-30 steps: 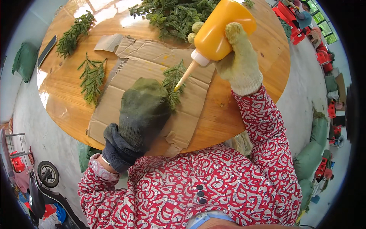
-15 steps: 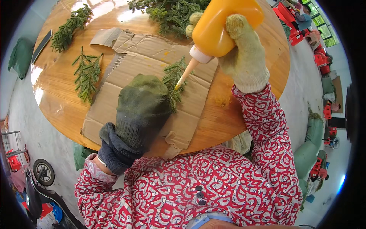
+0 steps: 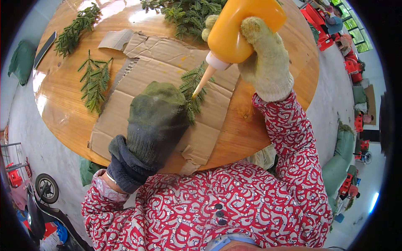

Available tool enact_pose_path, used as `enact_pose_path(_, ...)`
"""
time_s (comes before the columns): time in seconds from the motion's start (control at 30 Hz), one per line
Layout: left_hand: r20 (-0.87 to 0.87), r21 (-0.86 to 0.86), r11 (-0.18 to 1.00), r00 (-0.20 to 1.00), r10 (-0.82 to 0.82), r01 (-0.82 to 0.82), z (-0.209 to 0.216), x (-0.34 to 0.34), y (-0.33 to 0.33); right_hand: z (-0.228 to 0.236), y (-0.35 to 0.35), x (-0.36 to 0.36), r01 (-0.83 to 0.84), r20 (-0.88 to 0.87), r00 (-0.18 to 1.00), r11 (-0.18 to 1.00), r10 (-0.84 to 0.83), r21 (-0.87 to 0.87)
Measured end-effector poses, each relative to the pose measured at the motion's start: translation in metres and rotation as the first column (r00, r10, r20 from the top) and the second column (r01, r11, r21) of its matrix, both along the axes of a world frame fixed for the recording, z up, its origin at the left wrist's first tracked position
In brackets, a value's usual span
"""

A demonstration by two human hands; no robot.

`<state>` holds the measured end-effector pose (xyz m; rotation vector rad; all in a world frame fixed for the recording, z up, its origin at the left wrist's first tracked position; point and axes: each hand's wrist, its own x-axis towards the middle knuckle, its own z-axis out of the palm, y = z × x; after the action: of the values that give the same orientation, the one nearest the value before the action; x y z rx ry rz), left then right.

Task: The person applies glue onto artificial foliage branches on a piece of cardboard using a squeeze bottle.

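My right hand (image 3: 268, 62), in a pale knitted glove, grips an orange squeeze bottle (image 3: 232, 39) tipped downward. Its long cream nozzle points at a small green fir sprig (image 3: 191, 109), with the tip at the needles. My left hand (image 3: 157, 106), in a dark green glove, is curled at the sprig's left side above a flat cardboard piece (image 3: 155, 62). The left fingertips are hidden under the hand, and the sprig comes out from beside them.
A loose fir sprig (image 3: 95, 83) lies left of the cardboard on the round wooden table (image 3: 63, 121). Farther off are a thicker fir bunch (image 3: 77, 31), a dark flat object (image 3: 45, 50) and a pile of fir branches (image 3: 190, 19). A scooter (image 3: 46, 209) stands at lower left.
The bottle and my right hand have shifted slightly left. The nozzle tip stays at the sprig, and my left hand has barely moved.
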<state>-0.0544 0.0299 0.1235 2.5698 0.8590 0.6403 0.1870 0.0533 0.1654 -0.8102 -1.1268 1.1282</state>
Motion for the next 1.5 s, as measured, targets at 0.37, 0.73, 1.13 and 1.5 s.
enact_pose_path(0.37, 0.049, 0.127, 0.992, 0.999, 0.015, -0.021, -0.007, 0.002, 0.000, 0.011, 0.002, 0.002, -0.031, -0.194, 0.980, 0.999, 0.035, 0.025)
enact_pose_path(0.73, 0.074, 0.097, 0.995, 0.997, -0.012, 0.005, -0.009, -0.002, 0.000, -0.004, 0.005, 0.010, 0.102, 0.023, 0.995, 0.995, -0.102, 0.010)
enact_pose_path(1.13, -0.013, 0.015, 1.000, 1.000, -0.016, 0.016, 0.007, 0.005, 0.001, -0.005, 0.008, 0.018, 0.147, -0.016, 0.989, 0.989, -0.147, 0.021)
enact_pose_path(1.5, 0.067, 0.083, 0.997, 0.998, -0.015, 0.010, -0.001, 0.007, 0.003, -0.003, 0.006, 0.019, 0.164, -0.019, 0.986, 0.986, -0.164, 0.025)
